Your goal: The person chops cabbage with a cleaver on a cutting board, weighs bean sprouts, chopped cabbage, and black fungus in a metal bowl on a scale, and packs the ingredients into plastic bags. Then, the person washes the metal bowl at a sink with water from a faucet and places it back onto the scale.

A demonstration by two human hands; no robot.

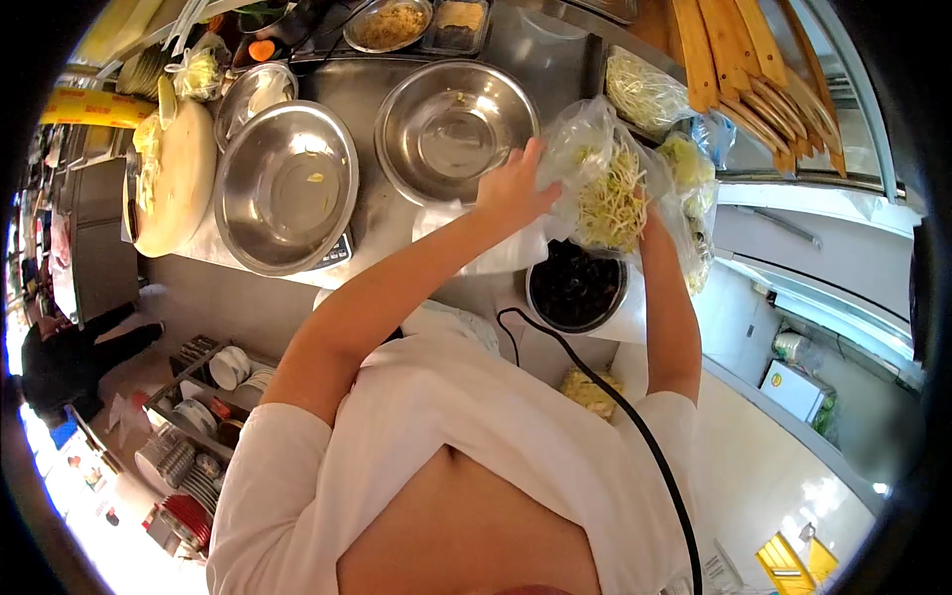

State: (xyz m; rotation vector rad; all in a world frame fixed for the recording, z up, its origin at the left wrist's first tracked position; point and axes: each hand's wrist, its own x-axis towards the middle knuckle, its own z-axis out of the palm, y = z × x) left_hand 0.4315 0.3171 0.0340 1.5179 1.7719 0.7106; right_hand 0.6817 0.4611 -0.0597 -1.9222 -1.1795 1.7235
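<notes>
A clear plastic bag [566, 134] of bean sprouts [612, 203] is held up over the counter's front edge, its mouth toward the left. My right hand [650, 220] grips the bag from its right side, with most of the fingers hidden behind it. My left hand [516, 188] is at the bag's left edge, fingers spread; whether they touch the plastic is unclear. Just beyond that hand stands a large steel bowl [451, 134] with a few small scraps inside. White plastic bags [506, 250] lie under my left wrist.
A second steel bowl [288, 188] sits on a scale [337, 253] beside a round chopping board [183, 178]. Below the sprouts is a pot of dark contents [575, 286]. Another sprout bag [647, 91] lies at back right, near wooden handles [734, 50]. A black cable [620, 397] crosses my front.
</notes>
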